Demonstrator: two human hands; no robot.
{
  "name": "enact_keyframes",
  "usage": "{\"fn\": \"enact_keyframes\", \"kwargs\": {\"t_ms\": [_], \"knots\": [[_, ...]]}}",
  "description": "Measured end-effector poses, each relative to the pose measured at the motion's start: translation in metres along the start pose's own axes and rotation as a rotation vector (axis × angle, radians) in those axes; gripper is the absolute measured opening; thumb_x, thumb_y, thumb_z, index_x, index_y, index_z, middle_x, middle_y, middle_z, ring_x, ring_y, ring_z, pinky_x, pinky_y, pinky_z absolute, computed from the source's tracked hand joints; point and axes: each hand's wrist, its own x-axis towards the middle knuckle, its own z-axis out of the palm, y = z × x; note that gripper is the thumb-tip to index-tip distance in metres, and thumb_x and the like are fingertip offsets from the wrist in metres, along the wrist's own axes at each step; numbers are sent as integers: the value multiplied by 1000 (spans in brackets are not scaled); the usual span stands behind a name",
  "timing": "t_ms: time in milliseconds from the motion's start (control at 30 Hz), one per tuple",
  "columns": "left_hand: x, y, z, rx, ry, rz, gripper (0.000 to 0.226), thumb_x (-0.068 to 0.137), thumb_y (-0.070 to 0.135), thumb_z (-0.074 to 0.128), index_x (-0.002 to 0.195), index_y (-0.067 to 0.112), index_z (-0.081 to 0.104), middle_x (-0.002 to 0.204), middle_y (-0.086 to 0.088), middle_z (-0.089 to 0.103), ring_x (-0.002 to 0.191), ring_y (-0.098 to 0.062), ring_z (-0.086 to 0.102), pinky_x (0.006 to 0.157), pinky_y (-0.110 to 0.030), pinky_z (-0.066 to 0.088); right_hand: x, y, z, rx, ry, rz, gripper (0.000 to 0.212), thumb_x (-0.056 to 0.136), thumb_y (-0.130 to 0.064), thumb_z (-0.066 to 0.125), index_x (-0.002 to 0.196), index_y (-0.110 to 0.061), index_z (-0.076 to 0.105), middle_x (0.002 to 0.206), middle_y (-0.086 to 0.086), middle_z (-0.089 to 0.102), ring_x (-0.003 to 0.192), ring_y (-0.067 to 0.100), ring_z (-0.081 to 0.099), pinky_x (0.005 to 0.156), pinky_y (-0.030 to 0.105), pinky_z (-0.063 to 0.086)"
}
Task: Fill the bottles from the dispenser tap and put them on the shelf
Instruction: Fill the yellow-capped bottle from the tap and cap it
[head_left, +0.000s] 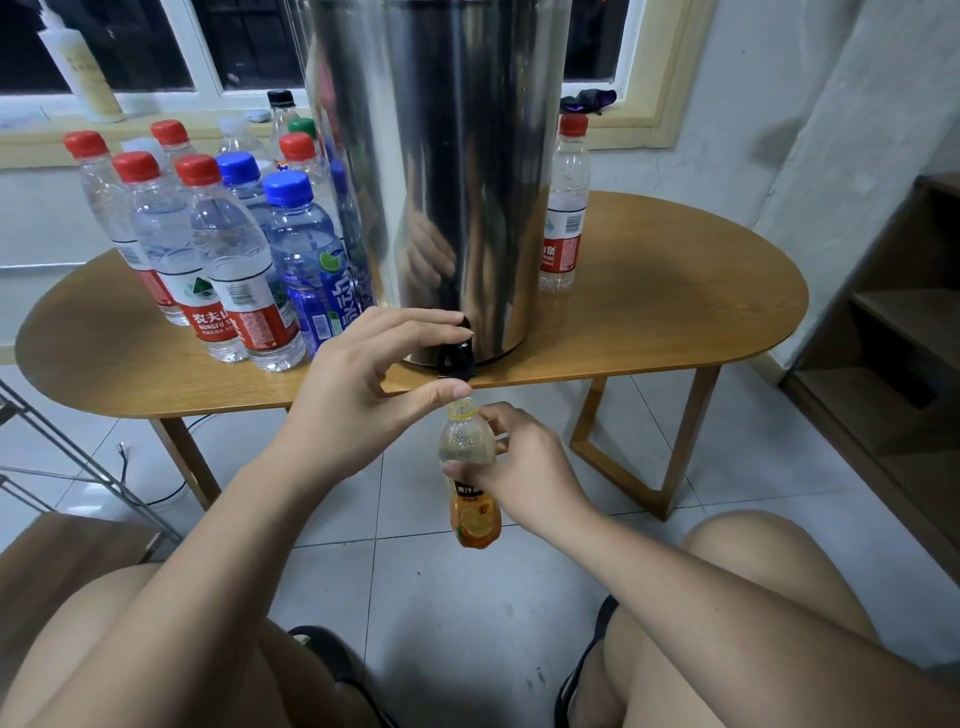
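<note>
Filling in progress, by the look of it. Behind both hands: tall steel dispenser (441, 171), cylindrical, mirror-bright, set at the edge of the oval wood-grain table (665, 322) so the black tap (457, 353) overhangs. Beyond the left hand (358, 395): cluster of capped clear plastic bottles (218, 249), red and blue lids, presumably queued or done; cannot tell which. Far right of the right hand (524, 473): wooden shelf (904, 322). Left fingers pinched at the tap lever, thumb hovering by the bottle mouth. Right hand wrapped round small orange-labelled bottle (470, 470), uncapped, ribbed, held upright directly below the tap. Flow not discernible.
</note>
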Motion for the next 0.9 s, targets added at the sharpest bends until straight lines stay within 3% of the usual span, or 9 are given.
{"fn": "enact_keyframes", "kwargs": {"t_ms": [467, 533, 600, 700, 833, 900], "knots": [[6, 0, -3, 103, 27, 89, 31, 101, 38, 73, 123, 19, 83, 133, 8, 75, 123, -13, 68, 102, -44, 56, 0, -2, 0, -1, 13, -5, 65, 78, -54, 92, 134, -38, 61, 125, -15, 65, 111, 8, 62, 88, 27, 56], [10, 2, -5, 106, 81, 59, 27, 105, 35, 69, 123, 19, 82, 120, 13, 77, 111, -7, 71, 95, -43, 59, 0, -2, 0, 15, 12, -14, 66, 78, -53, 92, 134, -37, 62, 124, -16, 65, 111, 7, 62, 89, 27, 55], [18, 3, -6, 128, 137, 21, 25, 108, 33, 66, 125, 22, 81, 107, 14, 78, 92, 4, 68, 84, -32, 59, 0, -2, 0, 21, 10, -15, 66, 79, -53, 92, 136, -38, 62, 125, -16, 65, 111, 7, 62, 89, 26, 55], [30, 1, -4, 90, 156, -66, 23, 110, 30, 65, 129, 26, 80, 105, 9, 82, 76, 11, 66, 70, -18, 53, 0, -3, 1, 15, 6, 2, 67, 78, -55, 92, 136, -40, 61, 126, -17, 65, 112, 7, 61, 90, 27, 56], [30, 1, 0, -19, 180, -117, 23, 110, 32, 66, 129, 29, 79, 105, 14, 82, 97, -4, 76, 79, -36, 60, 1, -2, -1, 16, 8, 4, 65, 77, -55, 92, 133, -42, 61, 123, -18, 65, 110, 6, 62, 88, 25, 56], [27, -1, 0, -45, 188, -143, 24, 110, 34, 67, 130, 30, 79, 106, 14, 81, 97, -7, 76, 79, -39, 61, 1, -2, -2, 10, 11, -1, 65, 77, -55, 92, 132, -42, 61, 122, -19, 65, 109, 5, 62, 89, 26, 57]]}}
